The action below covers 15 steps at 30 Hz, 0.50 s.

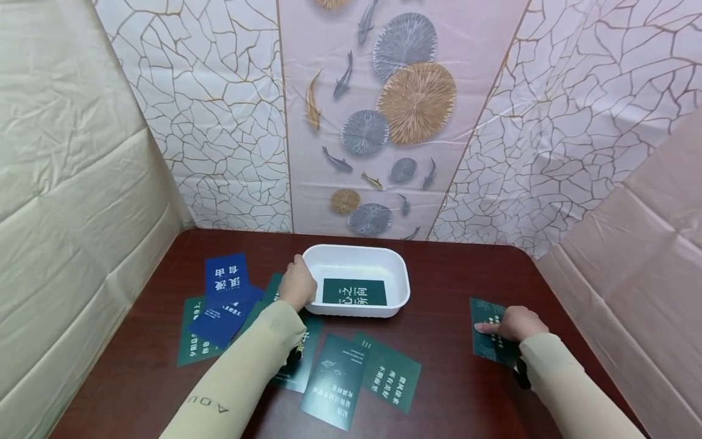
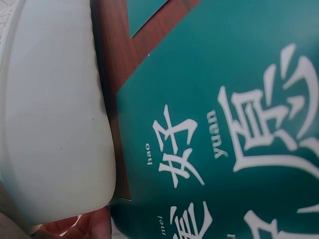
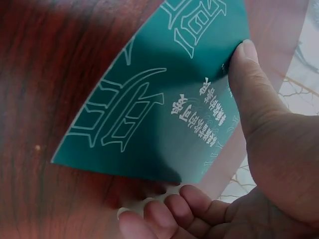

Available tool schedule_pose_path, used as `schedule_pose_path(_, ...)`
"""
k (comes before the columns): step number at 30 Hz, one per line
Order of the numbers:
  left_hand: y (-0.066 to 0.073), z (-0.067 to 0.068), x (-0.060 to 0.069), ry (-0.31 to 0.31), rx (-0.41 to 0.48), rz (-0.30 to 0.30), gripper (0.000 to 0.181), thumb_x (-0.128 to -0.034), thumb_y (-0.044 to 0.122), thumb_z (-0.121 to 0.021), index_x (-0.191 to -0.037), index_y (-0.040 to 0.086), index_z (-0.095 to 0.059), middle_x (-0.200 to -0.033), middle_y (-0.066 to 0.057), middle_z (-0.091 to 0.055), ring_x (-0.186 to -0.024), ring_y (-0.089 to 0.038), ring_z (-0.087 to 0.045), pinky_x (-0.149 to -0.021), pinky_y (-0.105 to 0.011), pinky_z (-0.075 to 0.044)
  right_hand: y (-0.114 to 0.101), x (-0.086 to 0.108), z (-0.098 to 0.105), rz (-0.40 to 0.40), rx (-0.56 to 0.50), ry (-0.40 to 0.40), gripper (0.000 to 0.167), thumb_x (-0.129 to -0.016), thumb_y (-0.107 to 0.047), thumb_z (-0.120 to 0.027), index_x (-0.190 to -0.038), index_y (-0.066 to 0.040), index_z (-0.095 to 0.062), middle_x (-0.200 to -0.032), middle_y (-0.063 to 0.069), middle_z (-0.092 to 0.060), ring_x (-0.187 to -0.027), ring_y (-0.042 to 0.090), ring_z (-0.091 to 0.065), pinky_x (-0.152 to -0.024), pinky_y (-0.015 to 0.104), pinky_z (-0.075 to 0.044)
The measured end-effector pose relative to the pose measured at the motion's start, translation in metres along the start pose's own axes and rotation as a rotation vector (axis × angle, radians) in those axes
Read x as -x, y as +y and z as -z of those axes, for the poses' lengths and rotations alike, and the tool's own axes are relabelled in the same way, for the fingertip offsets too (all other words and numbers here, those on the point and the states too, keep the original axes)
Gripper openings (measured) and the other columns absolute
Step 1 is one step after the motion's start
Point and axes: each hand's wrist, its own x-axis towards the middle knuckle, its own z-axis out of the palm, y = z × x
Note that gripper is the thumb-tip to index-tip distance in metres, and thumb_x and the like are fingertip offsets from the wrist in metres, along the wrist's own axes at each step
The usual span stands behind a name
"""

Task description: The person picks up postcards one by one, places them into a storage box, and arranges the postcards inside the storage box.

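Near the back edge of the brown table [image 1: 439,390], grips the white tub [image 1: 356,265] with the left hand [image 1: 298,284]. Past plain wood [image 1: 439,292], near the right edge, pinches a green card [image 3: 154,124] with the right hand [image 1: 520,323]. Says "hao", "yuan" on the word card [image 2: 214,84].

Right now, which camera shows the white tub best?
The head view: it shows the white tub nearly whole, with a green card inside and the left hand at one end. The left wrist view shows only an outer wall up close, cut off by the frame; the right wrist view shows none of it.
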Motion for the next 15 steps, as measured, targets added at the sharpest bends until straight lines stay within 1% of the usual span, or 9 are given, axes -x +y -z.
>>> schedule_pose_path(3,0.0,-0.002,0.003,-0.012,0.006,-0.002,0.074,-0.0885,0.008,-0.065,-0.147,0.0,-0.02,-0.13,-0.024,-0.047,-0.106,-0.036,-0.055,-0.093,-0.055,-0.045,0.005,0.001,-0.001,0.061,0.025,-0.016,0.103,-0.068,-0.071,-0.069,-0.116,0.018,-0.055,-0.094,0.028,-0.056,-0.086,0.035,-0.052,-0.072,0.049,-0.051)
schedule_pose_path(5,0.0,-0.003,0.004,-0.017,0.007,-0.007,0.074,-0.0885,0.008,-0.065,-0.147,0.0,-0.021,-0.13,-0.024,-0.047,-0.106,-0.036,-0.055,-0.093,-0.055,-0.046,0.004,0.0,-0.001,0.076,0.059,-0.039,0.103,-0.069,-0.071,-0.068,-0.12,0.018,-0.053,-0.105,0.033,-0.054,-0.093,0.039,-0.052,-0.079,0.053,-0.05)
schedule_pose_path(7,0.0,-0.003,0.004,-0.018,-0.001,-0.018,0.073,-0.0892,0.008,-0.063,-0.147,-0.001,-0.02,-0.129,-0.025,-0.047,-0.105,-0.036,-0.055,-0.092,-0.055,-0.046,0.002,-0.002,-0.001,0.057,0.085,-0.061,0.105,-0.07,-0.07,-0.068,-0.126,0.017,-0.049,-0.115,0.036,-0.05,-0.1,0.041,-0.05,-0.086,0.055,-0.048)
schedule_pose_path(8,-0.001,-0.002,0.004,-0.019,-0.005,-0.02,0.072,-0.0894,0.008,-0.063,-0.147,-0.001,-0.02,-0.129,-0.024,-0.047,-0.105,-0.036,-0.056,-0.091,-0.054,-0.046,-0.001,-0.005,-0.001,0.03,0.094,-0.076,0.106,-0.07,-0.069,-0.068,-0.129,0.017,-0.047,-0.12,0.037,-0.048,-0.104,0.041,-0.049,-0.089,0.055,-0.047)
schedule_pose_path(11,-0.002,0.0,0.002,-0.013,-0.012,-0.024,0.072,-0.09,0.008,-0.062,-0.147,-0.002,-0.02,-0.128,-0.025,-0.048,-0.104,-0.036,-0.056,-0.091,-0.055,-0.047,-0.005,-0.017,-0.002,-0.031,0.064,-0.106,0.11,-0.067,-0.067,-0.071,-0.134,0.016,-0.042,-0.126,0.037,-0.045,-0.109,0.043,-0.046,-0.092,0.054,-0.045)
schedule_pose_path(13,-0.002,0.001,0.002,-0.012,-0.01,-0.019,0.071,-0.0902,0.008,-0.061,-0.147,-0.002,-0.02,-0.127,-0.025,-0.048,-0.103,-0.036,-0.056,-0.091,-0.055,-0.046,-0.004,-0.025,-0.003,-0.036,0.026,-0.119,0.113,-0.065,-0.067,-0.072,-0.135,0.016,-0.04,-0.127,0.037,-0.043,-0.111,0.044,-0.045,-0.091,0.055,-0.046)
schedule_pose_path(15,-0.001,0.001,0.003,-0.018,-0.002,-0.013,0.072,-0.09,0.008,-0.062,-0.147,-0.001,-0.02,-0.128,-0.025,-0.047,-0.104,-0.036,-0.055,-0.092,-0.055,-0.046,-0.003,-0.031,-0.003,-0.023,0.021,-0.126,0.114,-0.065,-0.066,-0.073,-0.135,0.017,-0.039,-0.129,0.038,-0.041,-0.113,0.046,-0.044,-0.091,0.055,-0.045)
